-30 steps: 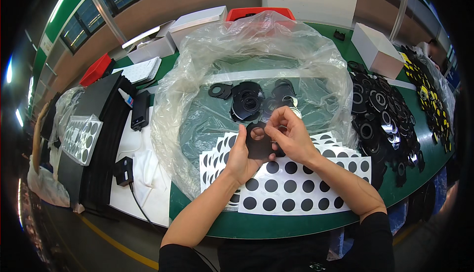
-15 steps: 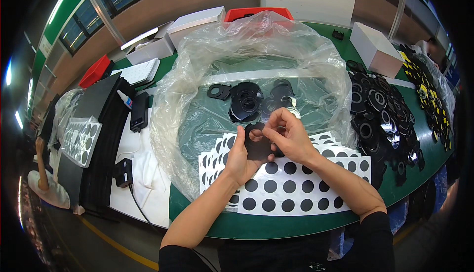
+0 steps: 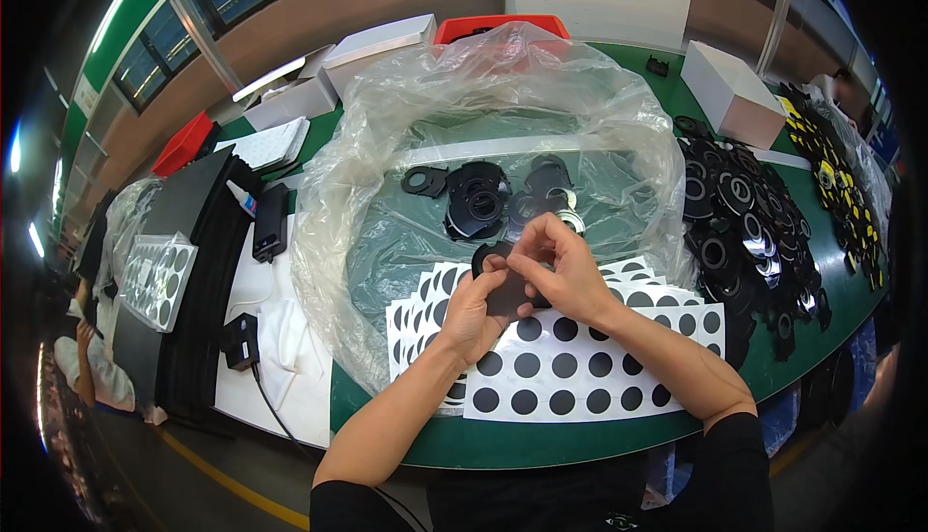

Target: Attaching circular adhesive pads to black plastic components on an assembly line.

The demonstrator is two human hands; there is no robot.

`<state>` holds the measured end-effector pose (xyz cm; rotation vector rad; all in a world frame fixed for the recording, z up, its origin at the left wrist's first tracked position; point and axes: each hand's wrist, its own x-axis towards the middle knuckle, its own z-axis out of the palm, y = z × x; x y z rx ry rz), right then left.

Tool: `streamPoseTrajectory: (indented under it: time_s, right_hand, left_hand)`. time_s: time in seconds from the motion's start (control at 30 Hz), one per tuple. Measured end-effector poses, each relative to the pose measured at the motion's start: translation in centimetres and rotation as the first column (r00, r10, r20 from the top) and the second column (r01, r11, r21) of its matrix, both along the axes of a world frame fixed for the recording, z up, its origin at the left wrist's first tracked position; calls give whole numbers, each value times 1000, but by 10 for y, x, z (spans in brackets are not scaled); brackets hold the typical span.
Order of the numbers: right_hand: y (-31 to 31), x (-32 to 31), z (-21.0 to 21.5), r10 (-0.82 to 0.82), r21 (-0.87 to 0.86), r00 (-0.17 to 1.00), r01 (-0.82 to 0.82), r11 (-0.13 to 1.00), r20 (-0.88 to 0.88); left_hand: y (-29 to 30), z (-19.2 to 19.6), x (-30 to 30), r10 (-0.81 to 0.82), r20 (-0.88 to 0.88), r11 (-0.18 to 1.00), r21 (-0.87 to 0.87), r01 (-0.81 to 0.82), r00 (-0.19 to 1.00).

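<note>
The left hand (image 3: 474, 317) is clamping a disc (image 3: 507, 298), seemingly steadying it, while the right hand (image 3: 568, 276) is pinching together at its edge.

Factory workshop, green workbench (image 3: 541, 449), heaped black ring parts (image 3: 739, 205), yellow floor line (image 3: 227, 477)

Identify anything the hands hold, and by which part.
A black holed plate: the left hand holds it, thumb on its left side; whether the right hand grips it is unclear.
</note>
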<state>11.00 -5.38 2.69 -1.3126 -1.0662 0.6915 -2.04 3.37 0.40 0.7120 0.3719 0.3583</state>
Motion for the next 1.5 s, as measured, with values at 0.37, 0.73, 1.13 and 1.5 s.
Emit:
streamPoseTrajectory:
  time_s: [0.37,0.73,1.13,1.5]
  right_hand:
    - [-2,4,-1,-330,381,537,18,925,776]
    - [-7,5,25,-58,-226,998,55,973,-3]
    - [-7,-1,20,-226,-119,836,325,938,500]
    - [-16,15,46,108,-304,850,64,950,516]
  left_hand:
    - [-2,-2,0,5,21,1000,10,-5,1000]
    - [-5,-4,-1,-73,47,982,177,64,996]
    - [-12,4,-2,-173,-10,947,272,169,985]
    - [-6,4,1,-207,70,971,134,197,976]
